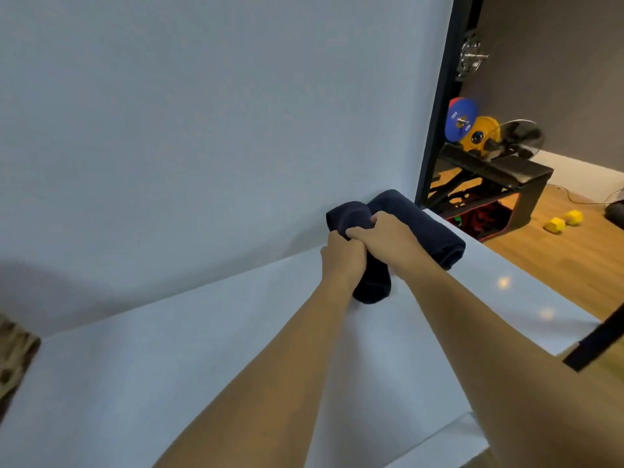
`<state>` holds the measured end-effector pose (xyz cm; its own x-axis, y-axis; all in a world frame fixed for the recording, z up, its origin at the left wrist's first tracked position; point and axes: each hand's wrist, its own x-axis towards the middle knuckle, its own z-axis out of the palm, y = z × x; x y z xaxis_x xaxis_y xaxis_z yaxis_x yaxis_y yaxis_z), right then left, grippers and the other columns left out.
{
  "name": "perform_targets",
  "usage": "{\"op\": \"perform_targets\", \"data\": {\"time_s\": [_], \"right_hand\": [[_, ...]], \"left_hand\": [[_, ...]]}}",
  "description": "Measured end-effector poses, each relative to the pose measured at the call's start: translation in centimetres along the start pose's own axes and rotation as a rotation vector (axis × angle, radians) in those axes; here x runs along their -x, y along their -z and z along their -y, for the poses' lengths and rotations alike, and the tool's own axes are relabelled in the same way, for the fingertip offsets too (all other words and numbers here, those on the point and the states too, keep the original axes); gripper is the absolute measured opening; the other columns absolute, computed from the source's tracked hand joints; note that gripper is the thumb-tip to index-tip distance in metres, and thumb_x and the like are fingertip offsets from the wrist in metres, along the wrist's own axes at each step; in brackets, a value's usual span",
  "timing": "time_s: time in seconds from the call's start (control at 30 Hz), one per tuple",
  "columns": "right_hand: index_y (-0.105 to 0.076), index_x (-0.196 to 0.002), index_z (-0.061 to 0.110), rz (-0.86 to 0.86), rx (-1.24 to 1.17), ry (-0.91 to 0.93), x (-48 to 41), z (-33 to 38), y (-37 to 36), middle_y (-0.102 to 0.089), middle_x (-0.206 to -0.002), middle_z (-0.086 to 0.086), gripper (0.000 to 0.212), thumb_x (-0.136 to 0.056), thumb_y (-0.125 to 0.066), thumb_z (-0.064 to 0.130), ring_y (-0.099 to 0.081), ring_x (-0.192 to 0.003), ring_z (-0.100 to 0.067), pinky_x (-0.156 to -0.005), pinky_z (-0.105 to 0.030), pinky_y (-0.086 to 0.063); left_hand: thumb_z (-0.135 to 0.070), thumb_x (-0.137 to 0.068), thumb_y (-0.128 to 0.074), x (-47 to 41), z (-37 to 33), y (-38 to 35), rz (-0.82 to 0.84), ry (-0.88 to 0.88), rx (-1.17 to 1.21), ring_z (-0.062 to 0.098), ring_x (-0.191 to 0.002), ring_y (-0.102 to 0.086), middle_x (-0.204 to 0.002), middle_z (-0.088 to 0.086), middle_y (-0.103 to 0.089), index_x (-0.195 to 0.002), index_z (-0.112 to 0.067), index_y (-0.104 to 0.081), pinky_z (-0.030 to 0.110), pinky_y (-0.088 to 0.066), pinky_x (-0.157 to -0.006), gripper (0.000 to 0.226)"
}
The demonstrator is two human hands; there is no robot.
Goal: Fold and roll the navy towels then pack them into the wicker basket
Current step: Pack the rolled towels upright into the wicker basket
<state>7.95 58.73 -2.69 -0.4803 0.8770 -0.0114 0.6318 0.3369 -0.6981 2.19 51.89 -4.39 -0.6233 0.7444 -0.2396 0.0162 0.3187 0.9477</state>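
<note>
Two rolled navy towels lie at the far right of the white table (169, 366), against the white backdrop. The nearer roll (371, 285) runs toward me; my left hand (342, 256) grips its left side and my right hand (385, 238) curls over its top. Behind my right hand, the second rolled towel (435, 231) lies free, touching the first. A brown woven edge, probably the wicker basket (15, 352), shows at the far left border, blurred and mostly cut off.
The table's right edge drops off just past the towels. Beyond it stand a black weight bench (499, 173) with coloured plates, a fan, and yellow dumbbells (564, 221) on the wooden floor. A black frame bar (597, 339) crosses near the right corner.
</note>
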Motion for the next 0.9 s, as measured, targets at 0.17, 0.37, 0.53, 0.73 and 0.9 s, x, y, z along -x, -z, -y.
{"op": "perform_targets", "data": {"time_s": [0.17,0.37,0.53,0.73,0.9], "right_hand": [[-0.050,-0.115,0.015,0.021,-0.150,0.117,2.6,8.5,-0.6,-0.062,-0.101,-0.001,0.041,-0.090,-0.057,0.046,-0.061,-0.096,-0.022,-0.086,-0.038,-0.052],[-0.054,-0.115,0.007,0.124,-0.346,0.317,8.6,21.1,-4.3,-0.065,-0.099,-0.007,0.050,-0.084,-0.052,0.046,-0.065,-0.089,-0.025,-0.078,-0.046,-0.059],[-0.051,-0.118,0.009,0.218,-0.469,0.474,15.5,31.0,-9.0,-0.066,-0.100,-0.008,0.053,-0.081,-0.058,0.046,-0.068,-0.084,-0.025,-0.067,-0.044,-0.062],[-0.043,-0.131,0.019,0.357,-0.448,0.650,23.5,40.6,-16.0,-0.061,-0.112,0.000,0.063,-0.081,-0.061,0.053,-0.064,-0.095,-0.023,-0.075,-0.045,-0.060],[-0.038,-0.145,0.019,0.407,-0.296,0.774,27.7,45.7,-21.4,-0.055,-0.131,-0.004,0.064,-0.091,-0.053,0.051,-0.060,-0.106,-0.025,-0.084,-0.043,-0.057]], "left_hand": [[-0.036,-0.084,-0.034,3.1,-3.7,7.4,-0.187,-0.116,-0.097,0.028,-0.099,-0.062,-0.123,0.014,-0.057,-0.123,-0.013,-0.051,0.042,-0.054,-0.084,0.049],[-0.017,-0.098,-0.036,10.3,-8.0,22.2,-0.448,-0.204,-0.335,0.029,-0.098,-0.059,-0.113,0.014,-0.061,-0.118,-0.003,-0.054,0.040,-0.051,-0.089,0.030],[-0.019,-0.096,-0.040,17.5,-8.7,33.8,-0.598,-0.214,-0.436,0.026,-0.103,-0.056,-0.124,0.011,-0.055,-0.132,-0.008,-0.044,0.038,-0.050,-0.089,0.037],[-0.014,-0.100,-0.040,24.8,-5.6,47.5,-0.717,-0.226,-0.416,0.025,-0.114,-0.056,-0.135,0.008,-0.053,-0.140,-0.019,-0.046,0.039,-0.050,-0.098,0.041],[-0.014,-0.101,-0.041,26.9,-1.4,55.4,-0.797,-0.230,-0.381,0.023,-0.110,-0.059,-0.124,0.005,-0.061,-0.127,-0.016,-0.059,0.038,-0.051,-0.097,0.032]]}}
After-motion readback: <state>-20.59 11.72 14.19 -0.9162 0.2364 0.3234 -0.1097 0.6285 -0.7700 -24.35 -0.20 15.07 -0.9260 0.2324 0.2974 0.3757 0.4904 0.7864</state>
